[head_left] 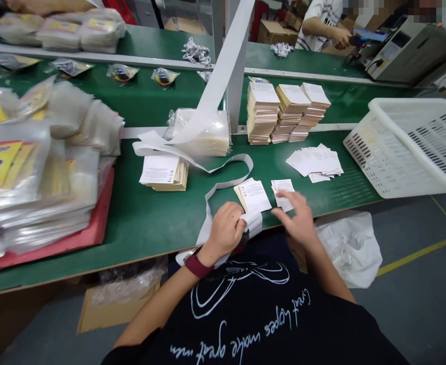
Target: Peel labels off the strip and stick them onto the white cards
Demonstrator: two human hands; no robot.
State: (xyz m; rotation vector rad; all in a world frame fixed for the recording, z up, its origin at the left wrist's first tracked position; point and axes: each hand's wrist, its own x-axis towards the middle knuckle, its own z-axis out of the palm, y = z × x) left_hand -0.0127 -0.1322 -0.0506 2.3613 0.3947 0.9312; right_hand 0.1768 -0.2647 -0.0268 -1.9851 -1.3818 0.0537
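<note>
At the table's front edge, my left hand (226,228) is closed around a folded part of a long white paper strip (253,220). The strip loops across the table and rises past the metal post. My right hand (298,215) is open, thumb and fingers apart, at the near side of a small pile of printed cards (282,190). Whether its fingertips touch the cards I cannot tell. Between the hands lies another stack of printed cards (253,195), slightly fanned. A thicker card stack (160,170) stands to the left, partly under the strip.
Tall card stacks (263,111) stand behind, with loose cards (316,162) before them. Plastic bags (55,187) pile up at left on a red tray (106,213). A white basket (375,172) is at right. Across the table, a co-worker's hand (340,38) is near a machine.
</note>
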